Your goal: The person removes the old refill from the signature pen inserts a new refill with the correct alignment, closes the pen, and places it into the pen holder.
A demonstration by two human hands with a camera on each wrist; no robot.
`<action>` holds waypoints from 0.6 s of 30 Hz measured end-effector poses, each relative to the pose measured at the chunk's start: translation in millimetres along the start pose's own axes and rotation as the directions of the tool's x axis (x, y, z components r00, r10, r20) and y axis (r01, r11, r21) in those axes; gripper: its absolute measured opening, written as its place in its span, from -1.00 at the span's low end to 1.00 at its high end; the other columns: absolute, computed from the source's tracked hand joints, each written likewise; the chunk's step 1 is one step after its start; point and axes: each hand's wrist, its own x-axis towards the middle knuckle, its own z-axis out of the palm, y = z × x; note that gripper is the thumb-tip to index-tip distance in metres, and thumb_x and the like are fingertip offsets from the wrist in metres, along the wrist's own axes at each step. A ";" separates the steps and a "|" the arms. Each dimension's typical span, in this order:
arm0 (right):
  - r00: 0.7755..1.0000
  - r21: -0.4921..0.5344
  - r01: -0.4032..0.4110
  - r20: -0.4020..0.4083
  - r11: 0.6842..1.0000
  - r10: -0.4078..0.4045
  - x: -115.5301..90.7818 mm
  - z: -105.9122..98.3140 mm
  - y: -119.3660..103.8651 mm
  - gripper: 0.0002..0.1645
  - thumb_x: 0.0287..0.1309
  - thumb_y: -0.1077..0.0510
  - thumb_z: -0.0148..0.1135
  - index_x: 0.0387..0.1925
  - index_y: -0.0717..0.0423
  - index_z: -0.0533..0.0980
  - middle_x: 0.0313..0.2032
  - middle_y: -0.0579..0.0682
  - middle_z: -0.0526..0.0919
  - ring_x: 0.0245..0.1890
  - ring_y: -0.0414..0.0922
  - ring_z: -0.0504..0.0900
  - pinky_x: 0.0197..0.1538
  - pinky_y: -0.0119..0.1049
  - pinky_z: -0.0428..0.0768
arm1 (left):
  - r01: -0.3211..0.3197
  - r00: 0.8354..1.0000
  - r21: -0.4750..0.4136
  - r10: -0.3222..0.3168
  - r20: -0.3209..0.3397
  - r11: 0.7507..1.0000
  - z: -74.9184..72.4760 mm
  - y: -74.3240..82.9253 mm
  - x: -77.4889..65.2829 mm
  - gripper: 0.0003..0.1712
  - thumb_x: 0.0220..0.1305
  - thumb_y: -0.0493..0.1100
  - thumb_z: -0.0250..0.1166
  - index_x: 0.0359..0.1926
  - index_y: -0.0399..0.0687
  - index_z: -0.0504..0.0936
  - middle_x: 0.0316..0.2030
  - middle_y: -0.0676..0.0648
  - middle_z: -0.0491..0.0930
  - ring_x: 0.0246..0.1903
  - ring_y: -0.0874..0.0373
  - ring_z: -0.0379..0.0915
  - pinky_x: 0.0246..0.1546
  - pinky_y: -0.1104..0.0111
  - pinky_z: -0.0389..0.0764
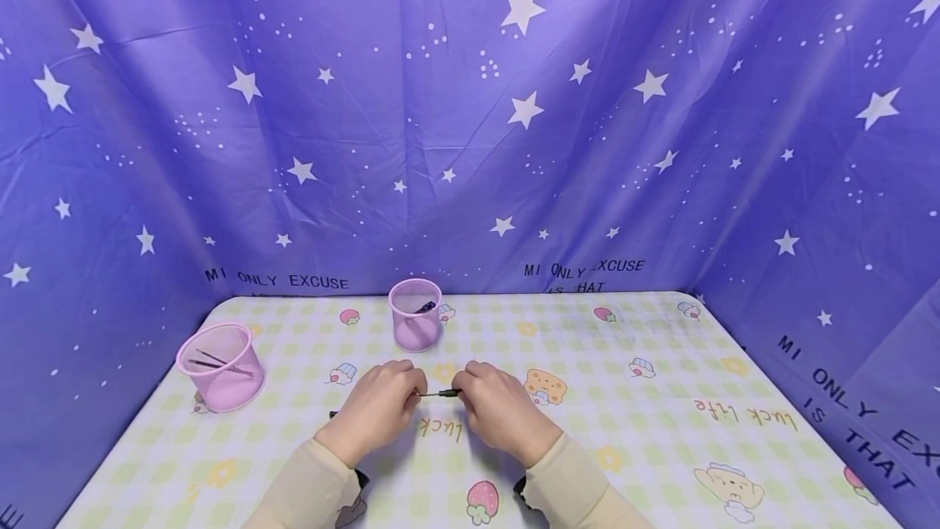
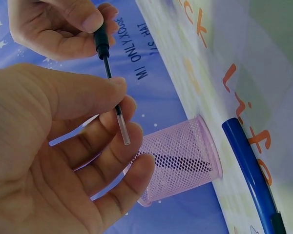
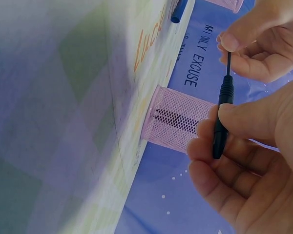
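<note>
My left hand pinches a thin pen refill between thumb and fingers; its tube is dark with a clear tail end. Opposite it, my right hand grips the black ribbed front section of a pen between thumb and fingers. The refill runs straight into the back of that section, so the two hands are joined by one line above the table. A blue pen barrel with a black end lies on the tablecloth near my left hand, mostly hidden behind it in the head view.
Beyond the hands stands a pink mesh cup with a dark item inside. Another pink mesh cup at the left holds thin dark sticks. A checked cloth covers the table; a purple star-printed curtain hangs behind and at both sides.
</note>
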 end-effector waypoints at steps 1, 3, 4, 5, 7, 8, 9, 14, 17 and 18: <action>1.000 0.000 -0.001 0.000 1.000 0.001 0.0 -0.1 0.1 -0.88 0.07 0.26 0.28 -0.31 0.02 0.60 -0.39 -0.16 0.54 -0.35 -0.19 0.55 -0.29 -0.33 0.55 | 0.000 1.000 -0.001 0.000 0.001 1.000 0.0 -0.2 0.1 -0.81 -0.06 -0.39 0.31 -0.49 0.03 0.60 -0.49 0.11 0.52 -0.45 0.21 0.43 -0.42 0.31 0.46; 1.000 0.000 -0.003 0.001 1.000 0.003 0.1 -0.1 0.4 -0.88 0.07 0.26 0.28 -0.31 0.02 0.60 -0.39 -0.16 0.54 -0.36 -0.19 0.55 -0.29 -0.32 0.55 | 0.001 1.000 -0.005 -0.001 0.001 1.000 0.0 -0.4 0.3 -0.80 -0.07 -0.39 0.31 -0.49 0.02 0.60 -0.50 0.11 0.52 -0.46 0.21 0.43 -0.41 0.30 0.46; 1.000 0.000 -0.002 0.001 1.000 0.002 0.2 -0.2 0.4 -0.88 0.07 0.26 0.28 -0.31 0.02 0.60 -0.39 -0.16 0.54 -0.36 -0.19 0.54 -0.29 -0.32 0.55 | 0.002 1.000 -0.005 -0.002 0.002 1.000 0.1 -0.5 0.3 -0.80 -0.07 -0.39 0.31 -0.49 0.02 0.59 -0.50 0.11 0.52 -0.46 0.22 0.43 -0.41 0.30 0.46; 1.000 0.000 -0.003 0.002 1.000 0.003 0.1 -0.1 0.5 -0.88 0.07 0.26 0.28 -0.31 0.02 0.60 -0.39 -0.16 0.53 -0.36 -0.19 0.54 -0.29 -0.32 0.55 | 0.002 1.000 -0.006 -0.002 0.002 1.000 0.1 -0.6 0.4 -0.80 -0.07 -0.40 0.32 -0.49 0.02 0.59 -0.50 0.11 0.52 -0.46 0.21 0.43 -0.41 0.30 0.46; 1.000 -0.001 -0.001 0.001 1.000 0.001 0.1 -0.1 0.7 -0.88 0.07 0.26 0.28 -0.32 0.02 0.60 -0.39 -0.16 0.53 -0.36 -0.19 0.54 -0.29 -0.32 0.55 | 0.002 1.000 -0.005 -0.002 0.003 1.000 0.0 -0.7 0.5 -0.80 -0.08 -0.40 0.32 -0.50 0.02 0.59 -0.50 0.12 0.51 -0.46 0.22 0.42 -0.41 0.30 0.46; 1.000 -0.002 0.000 0.001 1.000 0.000 0.0 -0.1 0.8 -0.88 0.07 0.26 0.28 -0.32 0.02 0.60 -0.40 -0.16 0.53 -0.36 -0.19 0.54 -0.29 -0.32 0.55 | 0.002 1.000 -0.004 -0.002 0.005 1.000 -0.1 -0.8 0.3 -0.80 -0.08 -0.39 0.32 -0.50 0.02 0.59 -0.50 0.12 0.51 -0.47 0.22 0.42 -0.41 0.30 0.46; 1.000 -0.002 0.002 0.000 1.000 -0.002 0.0 -0.1 0.9 -0.88 0.07 0.26 0.28 -0.32 0.02 0.59 -0.40 -0.16 0.53 -0.36 -0.19 0.54 -0.29 -0.32 0.55 | 0.004 1.000 -0.004 -0.004 0.007 1.000 -0.3 -0.8 0.1 -0.80 -0.07 -0.40 0.32 -0.49 0.02 0.59 -0.51 0.12 0.50 -0.47 0.22 0.42 -0.41 0.30 0.46; 1.000 -0.007 0.005 -0.004 1.000 -0.005 -0.5 -0.2 1.6 -0.89 0.08 0.26 0.28 -0.32 0.02 0.59 -0.40 -0.16 0.53 -0.36 -0.19 0.54 -0.30 -0.32 0.55 | 0.008 1.000 -0.007 -0.007 0.018 1.000 -1.9 -1.5 -0.5 -0.80 -0.05 -0.41 0.30 -0.50 0.00 0.58 -0.52 0.15 0.45 -0.49 0.24 0.39 -0.44 0.33 0.43; 1.000 -0.013 0.005 -0.004 1.000 -0.005 -0.7 -0.2 2.2 -0.89 0.08 0.26 0.28 -0.32 0.02 0.59 -0.40 -0.16 0.52 -0.37 -0.19 0.53 -0.32 -0.33 0.54 | 0.009 1.000 -0.006 -0.009 0.025 1.000 -2.9 -2.2 -0.3 -0.79 -0.03 -0.42 0.30 -0.50 0.00 0.58 -0.53 0.16 0.44 -0.50 0.24 0.38 -0.45 0.34 0.42; 1.000 -0.014 0.004 -0.004 1.000 -0.004 -0.7 -0.1 2.4 -0.89 0.08 0.25 0.28 -0.32 0.02 0.59 -0.40 -0.16 0.52 -0.37 -0.19 0.53 -0.32 -0.33 0.54 | 0.011 1.000 -0.005 -0.010 0.027 1.000 -3.1 -2.4 -0.2 -0.79 -0.03 -0.43 0.30 -0.50 0.00 0.57 -0.53 0.16 0.44 -0.51 0.25 0.37 -0.45 0.34 0.42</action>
